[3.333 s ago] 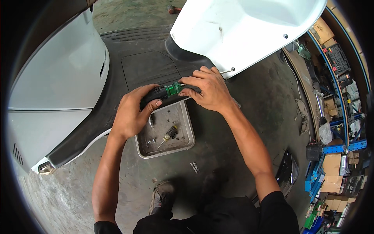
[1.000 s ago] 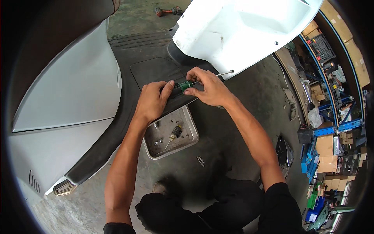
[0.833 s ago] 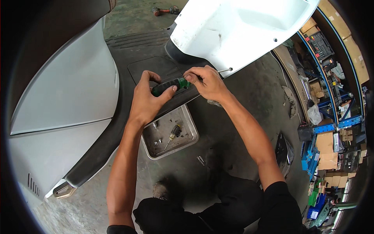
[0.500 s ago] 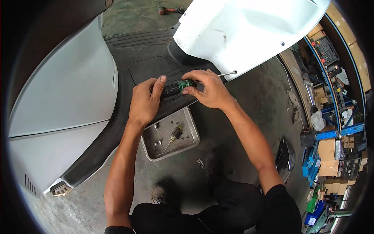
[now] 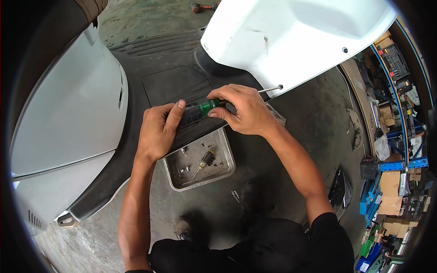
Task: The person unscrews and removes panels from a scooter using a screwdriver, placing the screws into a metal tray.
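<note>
A screwdriver (image 5: 195, 113) with a black and green handle lies nearly level across both my hands. My left hand (image 5: 159, 126) is closed around the rear of the handle, thumb on top. At the green front end, the thumb and fingers of my right hand (image 5: 243, 108) close on the screwdriver. Its thin metal shaft (image 5: 269, 89) runs on past my right hand to a dark hole at the edge of the white scooter panel (image 5: 273, 54). Under my hands is the black footboard (image 5: 170, 84) of the scooter.
Below the footboard sits a metal tray (image 5: 200, 185) with a second screwdriver (image 5: 203, 164) and several small screws. The grey scooter body (image 5: 73, 109) rises at left. An orange and black tool (image 5: 202, 7) lies on the floor beyond. Loaded shelves (image 5: 396, 164) line the right side.
The whole view has shifted slightly. My hands keep their hold on the screwdriver, and its tip stays at the same hole in the white panel.
</note>
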Demonstrator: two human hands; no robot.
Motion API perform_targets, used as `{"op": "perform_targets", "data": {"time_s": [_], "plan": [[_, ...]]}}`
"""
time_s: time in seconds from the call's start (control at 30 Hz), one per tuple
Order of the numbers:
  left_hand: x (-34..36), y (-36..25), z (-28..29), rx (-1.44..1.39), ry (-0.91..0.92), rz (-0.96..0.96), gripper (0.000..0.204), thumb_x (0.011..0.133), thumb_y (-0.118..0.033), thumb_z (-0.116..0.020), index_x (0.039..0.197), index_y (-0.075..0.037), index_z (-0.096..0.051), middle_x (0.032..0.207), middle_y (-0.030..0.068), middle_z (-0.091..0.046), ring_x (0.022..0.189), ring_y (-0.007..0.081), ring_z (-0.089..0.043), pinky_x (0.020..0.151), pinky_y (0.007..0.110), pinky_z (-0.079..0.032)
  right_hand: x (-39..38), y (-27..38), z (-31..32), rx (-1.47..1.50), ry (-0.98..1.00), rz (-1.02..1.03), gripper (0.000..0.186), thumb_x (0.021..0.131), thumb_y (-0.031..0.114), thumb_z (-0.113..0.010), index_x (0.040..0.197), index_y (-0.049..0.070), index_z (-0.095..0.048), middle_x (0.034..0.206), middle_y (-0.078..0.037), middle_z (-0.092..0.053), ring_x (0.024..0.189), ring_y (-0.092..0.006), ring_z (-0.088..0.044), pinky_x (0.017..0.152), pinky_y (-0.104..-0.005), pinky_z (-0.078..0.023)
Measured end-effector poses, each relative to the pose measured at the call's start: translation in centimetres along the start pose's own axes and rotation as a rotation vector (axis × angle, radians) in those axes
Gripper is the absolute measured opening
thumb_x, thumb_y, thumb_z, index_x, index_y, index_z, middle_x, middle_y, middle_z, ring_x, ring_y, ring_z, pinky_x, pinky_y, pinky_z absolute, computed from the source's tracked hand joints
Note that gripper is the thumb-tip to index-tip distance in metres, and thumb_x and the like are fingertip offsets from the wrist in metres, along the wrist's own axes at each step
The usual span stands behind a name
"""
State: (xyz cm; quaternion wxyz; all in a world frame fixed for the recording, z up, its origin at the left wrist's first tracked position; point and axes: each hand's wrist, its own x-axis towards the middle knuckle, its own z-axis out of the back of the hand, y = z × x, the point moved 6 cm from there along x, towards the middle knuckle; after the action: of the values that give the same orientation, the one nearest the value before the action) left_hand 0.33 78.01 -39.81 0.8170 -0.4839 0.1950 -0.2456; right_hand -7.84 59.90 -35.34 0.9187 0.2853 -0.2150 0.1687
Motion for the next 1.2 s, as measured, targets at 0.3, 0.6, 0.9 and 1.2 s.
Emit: {"op": "perform_targets", "data": {"time_s": [0.3,0.6,0.9,1.2], "plan": [[-0.9,-2.2,0.1,-0.109,-0.179,-0.259,0.035,0.088,-0.033,-0.072,0.085,0.001,-0.065,0.061,0.0024,-0.057,0.059,0.0096,-0.054,0.056,0.027,-0.043,0.8,0.0,0.4,0.012,0.095,-0.074,0.033,0.087,0.041,-0.067,0.095,0.009,-0.065,0.071,-0.006,-0.067,0.064,-0.028,-0.066,0.058,-0.039,-0.048],[-1.4,-3.3,0.1,-0.115,-0.332,-0.418,0.033,0.088,-0.028,-0.074,0.085,0.003,-0.064,0.067,-0.0004,-0.057,0.06,0.0077,-0.05,0.058,0.027,-0.044,-0.2,-1.2,-1.0,-0.143,0.063,0.088,0.033,0.083,0.039,-0.072,0.095,0.01,-0.064,0.065,-0.004,-0.062,0.056,-0.025,-0.062,0.055,-0.0355,-0.045],[-0.2,0.1,-0.3,-0.154,0.062,0.093,0.03,0.087,-0.025,-0.075,0.093,0.003,-0.066,0.071,0.0019,-0.062,0.066,0.0076,-0.057,0.061,0.024,-0.046,-0.7,0.4,-0.7,-0.073,0.038,0.105,0.032,0.083,0.038,-0.071,0.098,0.011,-0.065,0.079,0.0,-0.065,0.077,-0.0219,-0.065,0.071,-0.0359,-0.047],[-0.6,-1.0,-0.3,-0.019,0.035,-0.15,0.038,0.083,-0.022,-0.078,0.11,0.002,-0.065,0.085,0.0059,-0.066,0.078,0.0121,-0.061,0.074,0.027,-0.049,-0.1,0.1,0.0,-0.026,0.024,0.02,0.044,0.083,0.049,-0.07,0.102,0.01,-0.061,0.067,-0.006,-0.065,0.062,-0.0239,-0.064,0.061,-0.035,-0.045]]}}
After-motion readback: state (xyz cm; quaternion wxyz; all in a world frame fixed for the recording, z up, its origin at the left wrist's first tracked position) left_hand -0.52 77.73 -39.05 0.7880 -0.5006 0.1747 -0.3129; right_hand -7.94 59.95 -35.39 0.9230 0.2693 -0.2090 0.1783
